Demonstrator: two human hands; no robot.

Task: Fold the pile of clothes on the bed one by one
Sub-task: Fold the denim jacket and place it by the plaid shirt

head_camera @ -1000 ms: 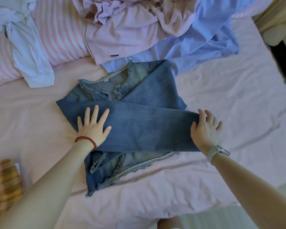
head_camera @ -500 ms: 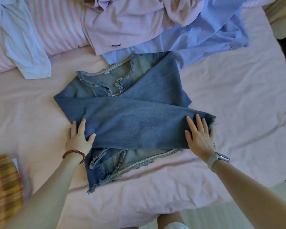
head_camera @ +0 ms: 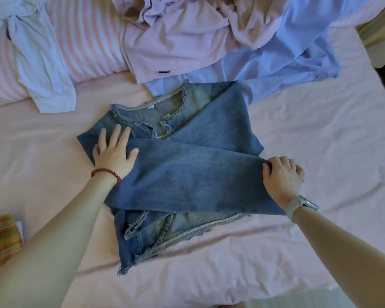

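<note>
The step in hand looks like the middle of folding one garment: a denim top [head_camera: 193,174] with frayed edges lies on the pink bed [head_camera: 298,252], its sleeves crossed over its body, and it is not yet a tidy packet.

Nearest the person, the frayed hem spills out below both wrists, loose and unfolded. The left hand [head_camera: 112,155], a red bead bracelet [head_camera: 106,173] at its wrist, lies flat on the denim's left side, fingers [head_camera: 115,135] straight and spread wide, pressing the cloth down. The right hand [head_camera: 281,175], a watch [head_camera: 301,204] at its wrist, has its fingers [head_camera: 283,161] curled round the end of the folded-over sleeve, holding that edge.

The next move probably calls for settling the sleeve end square, then bringing the hem up toward the neckline while the flat hand keeps the layers from sliding. The thick, stiff denim may spring open.

Beyond the fingertips, the neckline touches or nearly touches the waiting pile: a lilac shirt [head_camera: 176,47] and a blue shirt [head_camera: 287,63] crowd the far edge, so there is little room that way. Left of the left fingers, farther off, a white shirt [head_camera: 45,67] drapes over a striped pillow [head_camera: 87,36]. A yellow checked cloth [head_camera: 0,243] sits well apart, at the near left edge.
</note>
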